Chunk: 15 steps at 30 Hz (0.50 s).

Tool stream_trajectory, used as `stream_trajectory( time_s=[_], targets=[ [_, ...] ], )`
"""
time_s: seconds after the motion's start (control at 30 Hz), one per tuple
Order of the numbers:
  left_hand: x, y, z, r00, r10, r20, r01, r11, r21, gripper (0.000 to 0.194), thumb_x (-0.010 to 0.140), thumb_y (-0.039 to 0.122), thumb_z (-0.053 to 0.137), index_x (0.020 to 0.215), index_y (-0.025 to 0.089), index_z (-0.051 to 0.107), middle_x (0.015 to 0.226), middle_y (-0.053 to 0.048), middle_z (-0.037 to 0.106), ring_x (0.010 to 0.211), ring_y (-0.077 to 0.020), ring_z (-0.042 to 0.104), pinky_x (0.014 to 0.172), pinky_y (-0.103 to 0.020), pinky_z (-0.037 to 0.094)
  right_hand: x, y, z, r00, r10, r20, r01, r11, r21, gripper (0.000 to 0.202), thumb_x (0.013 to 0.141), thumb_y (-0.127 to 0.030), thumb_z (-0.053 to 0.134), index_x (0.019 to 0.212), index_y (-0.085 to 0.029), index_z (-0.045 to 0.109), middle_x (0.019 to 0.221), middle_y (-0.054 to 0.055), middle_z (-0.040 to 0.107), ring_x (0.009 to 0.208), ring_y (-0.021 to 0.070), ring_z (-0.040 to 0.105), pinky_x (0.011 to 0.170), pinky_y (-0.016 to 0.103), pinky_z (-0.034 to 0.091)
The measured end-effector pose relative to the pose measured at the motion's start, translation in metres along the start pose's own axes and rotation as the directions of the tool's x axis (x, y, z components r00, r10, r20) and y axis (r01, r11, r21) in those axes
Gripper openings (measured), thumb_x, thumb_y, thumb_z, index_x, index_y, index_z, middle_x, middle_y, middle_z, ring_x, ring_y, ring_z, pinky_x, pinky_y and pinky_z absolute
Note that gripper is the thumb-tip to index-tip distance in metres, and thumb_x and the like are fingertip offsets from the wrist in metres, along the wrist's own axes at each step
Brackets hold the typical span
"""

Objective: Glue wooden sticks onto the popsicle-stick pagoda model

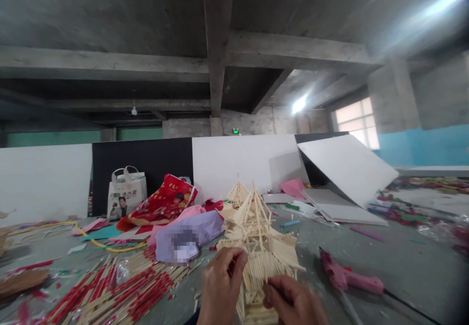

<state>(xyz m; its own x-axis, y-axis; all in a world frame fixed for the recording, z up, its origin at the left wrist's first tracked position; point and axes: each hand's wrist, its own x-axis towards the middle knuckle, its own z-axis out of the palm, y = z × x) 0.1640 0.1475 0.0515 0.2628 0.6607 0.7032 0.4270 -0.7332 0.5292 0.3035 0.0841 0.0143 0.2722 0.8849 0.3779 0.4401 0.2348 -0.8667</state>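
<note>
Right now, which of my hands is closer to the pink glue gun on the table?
Right. Your right hand is at the front of the stick tower, just left of the glue gun. Your left hand is farther off, on the tower's other side.

2 bare hands show at the bottom edge: 1 left hand (221,286) and 1 right hand (293,301). On the table stand 2 stick-built pagoda models, 1 large pagoda (261,247) in front and 1 smaller pagoda (237,195) behind it. There is 1 pink glue gun (346,276), 1 white tote bag (127,192), 1 red printed bag (161,205) and 1 heap of loose sticks (120,291), too many to count.
</note>
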Motion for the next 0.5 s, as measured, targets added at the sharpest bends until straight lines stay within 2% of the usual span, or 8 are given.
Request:
stream_trajectory(
  time_s=[0.2,0.37,0.5],
  targets=[
    [0.003,0.007,-0.002,0.999,-0.045,-0.008,0.045,0.999,-0.015,0.023,0.083,0.034,0.042,0.081,0.021,0.061,0.08,-0.002,0.064,0.074,-0.0154,0.058,0.067,-0.025,0.041,0.001,-0.003,0.0,1.0,0.014,0.017,-0.014,1.0,0.008,0.029,0.077,-0.038,0.043,0.07,-0.016,0.061,0.061,0.001,0.063,0.033,0.0039,0.041,0.032,0.016,0.026],
    [0.021,0.017,0.004,0.998,-0.053,0.019,0.052,0.998,0.031,0.022,0.08,0.03,0.044,0.082,0.02,0.063,0.079,-0.003,0.066,0.074,-0.0166,0.058,0.067,-0.026,0.039,0.005,-0.003,-0.002,0.999,-0.036,0.016,0.037,0.997,-0.068,0.025,0.077,-0.032,0.046,0.072,-0.015,0.065,0.051,0.001,0.059,0.036,0.0063,0.046,0.036,0.016,0.03],
    [0.036,0.03,0.006,0.993,-0.1,0.064,0.096,0.994,0.059,0.023,0.076,0.028,0.045,0.075,0.018,0.066,0.073,-0.003,0.066,0.068,-0.0169,0.058,0.061,-0.025,0.037,0.006,-0.002,-0.001,1.0,-0.002,0.007,0.002,0.999,-0.034,0.029,0.077,-0.037,0.047,0.073,-0.014,0.065,0.058,0.003,0.063,0.034,0.0062,0.046,0.034,0.016,0.03]
  ],
)
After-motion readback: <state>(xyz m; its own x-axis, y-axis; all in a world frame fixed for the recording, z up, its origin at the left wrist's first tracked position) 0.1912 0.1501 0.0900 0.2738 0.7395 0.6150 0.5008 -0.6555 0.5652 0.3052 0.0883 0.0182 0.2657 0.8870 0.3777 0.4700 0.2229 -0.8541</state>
